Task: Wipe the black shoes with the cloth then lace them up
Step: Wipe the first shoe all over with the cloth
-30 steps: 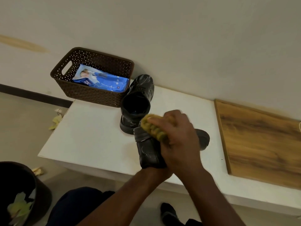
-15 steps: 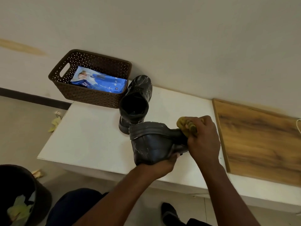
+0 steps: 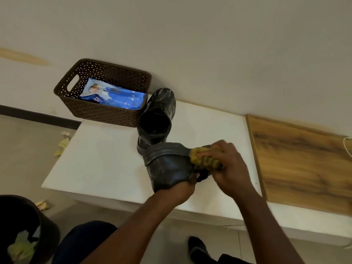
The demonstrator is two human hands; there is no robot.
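Above a white table, the left hand grips a black shoe tipped on its side, long axis running left to right, while the right hand clutches a yellow cloth pressed against its right end; the second shoe stands just behind.

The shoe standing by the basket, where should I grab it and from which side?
Grip the standing shoe at its heel collar, from above on the near side. Its opening faces up and toward you, toe pointing to the wall; the basket crowds its left.
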